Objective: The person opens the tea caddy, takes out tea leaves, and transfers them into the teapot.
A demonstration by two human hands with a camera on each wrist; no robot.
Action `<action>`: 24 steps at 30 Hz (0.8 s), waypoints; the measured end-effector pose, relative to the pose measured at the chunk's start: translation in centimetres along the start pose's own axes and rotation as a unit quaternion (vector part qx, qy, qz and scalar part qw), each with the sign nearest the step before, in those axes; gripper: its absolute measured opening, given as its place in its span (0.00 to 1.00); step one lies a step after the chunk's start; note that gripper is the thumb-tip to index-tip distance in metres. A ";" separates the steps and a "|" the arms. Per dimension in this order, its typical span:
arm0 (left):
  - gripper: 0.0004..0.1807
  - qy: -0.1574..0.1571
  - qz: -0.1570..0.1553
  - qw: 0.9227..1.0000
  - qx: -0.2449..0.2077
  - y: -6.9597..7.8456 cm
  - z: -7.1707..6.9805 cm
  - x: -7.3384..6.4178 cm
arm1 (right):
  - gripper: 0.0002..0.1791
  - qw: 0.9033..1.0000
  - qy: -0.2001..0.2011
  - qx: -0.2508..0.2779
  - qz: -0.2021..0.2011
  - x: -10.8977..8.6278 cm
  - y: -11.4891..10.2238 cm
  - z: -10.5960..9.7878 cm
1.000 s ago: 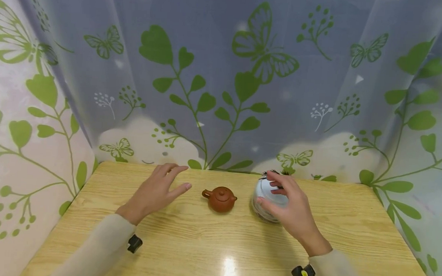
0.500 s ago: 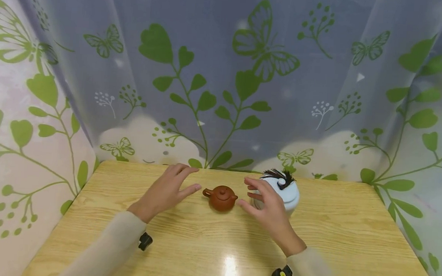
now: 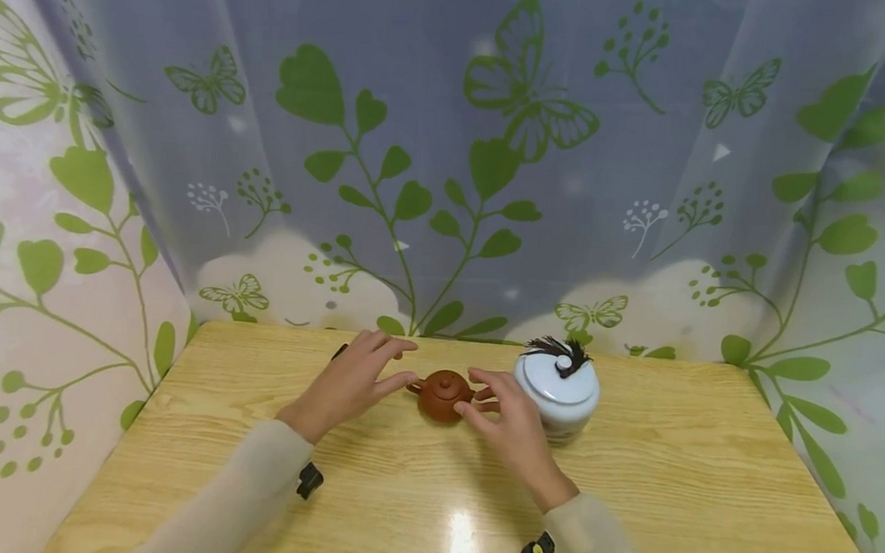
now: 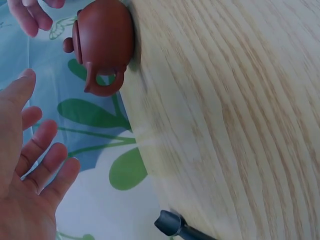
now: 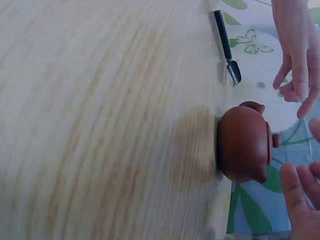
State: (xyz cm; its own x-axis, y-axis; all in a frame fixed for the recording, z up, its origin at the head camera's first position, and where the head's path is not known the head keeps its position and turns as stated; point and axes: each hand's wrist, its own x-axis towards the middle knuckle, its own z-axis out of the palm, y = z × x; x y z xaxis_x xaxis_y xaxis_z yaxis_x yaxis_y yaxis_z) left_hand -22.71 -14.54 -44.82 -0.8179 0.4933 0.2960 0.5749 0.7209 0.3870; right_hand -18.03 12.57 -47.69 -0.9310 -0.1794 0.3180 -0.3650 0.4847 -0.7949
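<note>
A small reddish-brown teapot [image 3: 442,397] with its lid on sits on the table, handle to the left and spout to the right. My left hand [image 3: 350,383] hovers by the handle, fingers extended; the left wrist view shows a gap between this hand [image 4: 30,165] and the teapot [image 4: 104,45]. On the spout side is my right hand [image 3: 510,422], thumb and fingers spread apart; in head view its fingertips overlap the spout. Seen from the right wrist, that hand [image 5: 302,195] holds nothing and is close above the teapot [image 5: 243,145].
A white lidded jar [image 3: 557,391] with a dark tassel round its knob stands just right of my right hand. Behind my left hand lies a small dark scoop [image 5: 227,47] near the table's far edge. A leaf-patterned curtain [image 3: 384,248] hangs behind the wooden table [image 3: 702,474].
My right hand has moved left from in front of the jar to the teapot's spout. My left hand has shifted right toward the handle. Teapot and jar stay in place.
</note>
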 end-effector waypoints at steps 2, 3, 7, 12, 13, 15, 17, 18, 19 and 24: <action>0.25 0.000 0.006 1.000 0.004 0.0 0.2 0.1 | 0.28 1.000 0.003 -0.011 0.000 0.0 0.1 0.4; 0.24 -0.002 0.007 1.000 0.006 0.1 0.3 0.2 | 0.27 1.000 0.006 -0.017 0.001 0.1 0.2 0.5; 0.24 -0.003 0.014 1.000 0.008 0.2 0.8 0.4 | 0.25 0.999 0.017 -0.043 0.002 0.2 0.3 1.0; 0.23 0.014 0.041 0.999 0.009 0.5 1.4 0.9 | 0.22 0.996 0.022 -0.089 0.009 0.3 0.3 1.6; 0.22 0.016 0.045 0.999 0.008 0.5 1.5 0.9 | 0.21 0.995 0.022 -0.097 0.012 0.3 0.3 1.8; 0.21 0.015 0.052 0.999 0.003 0.6 1.7 1.0 | 0.20 0.993 0.023 -0.112 0.016 0.3 0.3 2.1; 0.20 0.015 0.056 0.998 0.000 0.6 2.0 1.2 | 0.19 0.992 0.024 -0.119 0.024 0.2 0.3 2.3; 0.20 0.013 0.056 0.998 -0.002 0.6 2.2 1.2 | 0.18 0.992 0.025 -0.122 0.027 0.2 0.3 2.4; 0.19 0.012 0.057 0.998 -0.003 0.6 2.3 1.3 | 0.18 0.991 0.026 -0.124 0.031 0.2 0.3 2.5; 0.17 0.008 0.053 0.999 0.001 0.7 3.1 1.6 | 0.17 0.990 0.034 -0.129 0.040 0.1 0.6 2.8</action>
State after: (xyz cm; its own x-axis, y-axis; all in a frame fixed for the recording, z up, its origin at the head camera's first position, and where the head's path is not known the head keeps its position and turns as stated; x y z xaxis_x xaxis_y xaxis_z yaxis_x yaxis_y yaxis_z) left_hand -23.68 -11.78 -46.80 -0.7514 0.5595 0.3498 0.6588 0.6659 0.3501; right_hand -18.37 10.39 -49.56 -0.9504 -0.0775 0.3011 -0.2671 0.6995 -0.6629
